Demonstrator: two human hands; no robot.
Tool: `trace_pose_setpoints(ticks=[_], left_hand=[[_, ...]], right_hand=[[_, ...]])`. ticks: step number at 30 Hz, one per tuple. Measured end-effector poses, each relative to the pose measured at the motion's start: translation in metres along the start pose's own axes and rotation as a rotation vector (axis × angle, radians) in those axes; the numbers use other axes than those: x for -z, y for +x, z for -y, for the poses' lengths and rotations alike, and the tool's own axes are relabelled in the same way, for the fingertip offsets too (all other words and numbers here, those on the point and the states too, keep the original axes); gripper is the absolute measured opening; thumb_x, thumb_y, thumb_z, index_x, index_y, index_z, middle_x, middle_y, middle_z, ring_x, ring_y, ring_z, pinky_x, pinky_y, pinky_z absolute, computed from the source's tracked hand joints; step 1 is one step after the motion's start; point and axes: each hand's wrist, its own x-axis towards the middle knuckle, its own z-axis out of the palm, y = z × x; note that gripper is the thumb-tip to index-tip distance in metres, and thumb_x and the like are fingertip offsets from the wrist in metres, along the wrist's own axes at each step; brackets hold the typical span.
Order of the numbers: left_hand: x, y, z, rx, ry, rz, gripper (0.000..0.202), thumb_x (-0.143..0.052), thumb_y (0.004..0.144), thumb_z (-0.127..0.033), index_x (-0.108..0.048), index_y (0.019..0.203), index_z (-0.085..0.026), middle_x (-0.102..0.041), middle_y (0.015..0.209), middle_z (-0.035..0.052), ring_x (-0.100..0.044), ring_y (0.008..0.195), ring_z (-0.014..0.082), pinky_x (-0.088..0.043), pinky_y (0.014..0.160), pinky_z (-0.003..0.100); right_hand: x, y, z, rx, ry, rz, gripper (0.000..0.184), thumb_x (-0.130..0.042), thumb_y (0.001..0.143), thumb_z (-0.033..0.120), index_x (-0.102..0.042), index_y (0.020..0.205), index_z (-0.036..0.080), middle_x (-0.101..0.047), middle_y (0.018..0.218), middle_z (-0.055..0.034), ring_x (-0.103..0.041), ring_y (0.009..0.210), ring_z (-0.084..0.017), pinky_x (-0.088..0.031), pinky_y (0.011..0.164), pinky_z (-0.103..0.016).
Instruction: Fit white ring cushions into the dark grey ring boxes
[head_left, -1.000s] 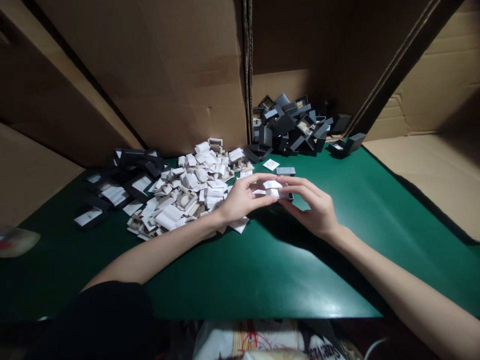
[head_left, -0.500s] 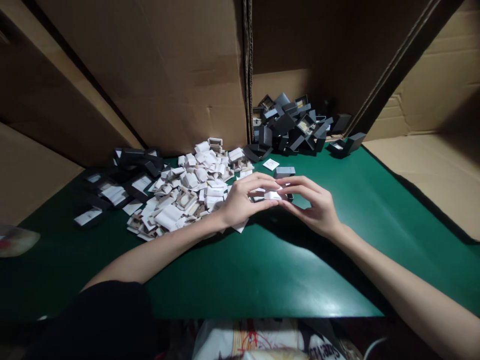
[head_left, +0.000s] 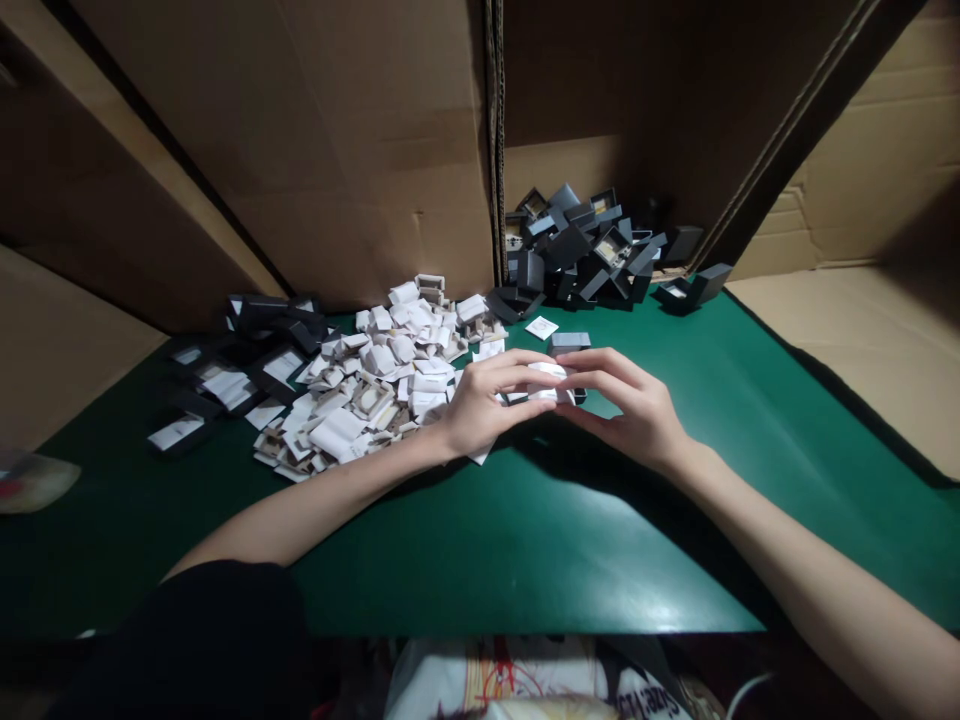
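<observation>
Between the fingertips of both hands is a small white folded paper piece (head_left: pixel 550 381), partly hidden by the fingers. My left hand (head_left: pixel 486 398) grips its left side, thumb below and fingers above. On its right side, my right hand (head_left: pixel 631 405) pinches it in the same way. Just behind the fingers a small dark box (head_left: pixel 571 343) stands on the green table, mostly covered by my hands. A heap of white folded paper pieces (head_left: pixel 382 360) lies to the left of my left hand.
Dark open boxes (head_left: pixel 577 245) are piled at the back right, with one box (head_left: pixel 694 290) apart from them. More dark boxes (head_left: pixel 247 350) lie at the left. A flat white card (head_left: pixel 541 328) rests on the green table (head_left: pixel 525 560). Cardboard walls (head_left: pixel 360 150) enclose the back.
The white paper piece has tilted slightly between my fingertips, and more of its face shows. Both hands shifted only a little and keep their hold.
</observation>
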Motion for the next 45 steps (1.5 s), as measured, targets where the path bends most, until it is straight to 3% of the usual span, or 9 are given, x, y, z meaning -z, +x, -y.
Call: trace_pose_setpoints(ticks=[4, 9, 18, 28, 34, 40, 45], left_hand=[[-0.003, -0.002, 0.001, 0.097, -0.080, -0.012, 0.021, -0.066, 0.082, -0.019, -0.066, 0.103, -0.018, -0.063, 0.115, 0.0075, -0.062, 0.107, 0.0178, -0.058, 0.081, 0.027], [-0.006, -0.004, 0.006, 0.170, -0.105, -0.039, 0.032, -0.070, 0.078, -0.018, -0.060, 0.108, -0.017, -0.066, 0.103, 0.0051, -0.066, 0.092, 0.0150, -0.058, 0.082, 0.027], [-0.005, -0.002, 0.003, 0.156, -0.099, -0.002, 0.025, -0.065, 0.081, -0.016, -0.062, 0.106, -0.018, -0.064, 0.113, 0.0065, -0.062, 0.104, 0.0171, -0.057, 0.083, 0.027], [-0.006, -0.004, 0.003, 0.137, -0.098, -0.005, 0.017, -0.066, 0.082, -0.021, -0.064, 0.099, -0.016, -0.064, 0.116, 0.0083, -0.061, 0.109, 0.0193, -0.057, 0.087, 0.031], [-0.006, -0.006, 0.010, 0.171, 0.096, 0.093, 0.049, -0.066, 0.081, -0.018, -0.047, 0.125, -0.019, -0.057, 0.122, 0.0097, -0.058, 0.112, 0.0212, -0.053, 0.094, 0.038], [-0.009, -0.012, 0.014, -0.007, 0.499, 0.357, 0.043, -0.059, 0.085, -0.019, -0.048, 0.127, -0.017, -0.047, 0.133, 0.0153, -0.043, 0.127, 0.0286, -0.042, 0.105, 0.048], [-0.012, -0.014, 0.015, -0.048, 0.601, 0.407, 0.043, -0.054, 0.088, -0.022, -0.047, 0.129, -0.014, -0.045, 0.135, 0.0172, -0.044, 0.126, 0.0291, -0.044, 0.103, 0.047]], right_hand=[[-0.001, -0.001, 0.001, -0.041, 0.002, 0.018, 0.016, -0.062, 0.084, 0.020, -0.058, 0.100, 0.021, -0.062, 0.106, -0.0109, -0.062, 0.098, -0.020, -0.054, 0.081, -0.035], [-0.002, 0.002, 0.003, -0.152, 0.098, -0.026, 0.015, -0.062, 0.084, 0.021, -0.056, 0.098, 0.021, -0.064, 0.095, -0.0080, -0.062, 0.088, -0.020, -0.054, 0.075, -0.034], [-0.002, -0.001, -0.002, -0.126, 0.105, 0.011, 0.012, -0.064, 0.084, 0.024, -0.062, 0.096, 0.021, -0.064, 0.104, -0.0098, -0.063, 0.096, -0.021, -0.053, 0.082, -0.036], [-0.002, 0.001, 0.000, -0.116, 0.144, 0.001, 0.008, -0.062, 0.085, 0.022, -0.066, 0.091, 0.020, -0.065, 0.101, -0.0095, -0.064, 0.094, -0.020, -0.055, 0.079, -0.034], [0.011, -0.001, -0.015, -0.038, -0.081, 0.078, 0.009, -0.058, 0.086, 0.021, -0.064, 0.093, 0.021, -0.066, 0.104, -0.0102, -0.064, 0.090, -0.021, -0.055, 0.074, -0.035], [0.024, -0.005, -0.032, -0.007, -0.285, 0.201, 0.013, -0.054, 0.088, 0.019, -0.064, 0.095, 0.022, -0.067, 0.106, -0.0096, -0.063, 0.088, -0.023, -0.054, 0.073, -0.037], [0.019, -0.005, -0.029, -0.002, -0.283, 0.284, 0.014, -0.055, 0.088, 0.020, -0.065, 0.098, 0.020, -0.067, 0.109, -0.0104, -0.064, 0.092, -0.023, -0.055, 0.075, -0.037]])
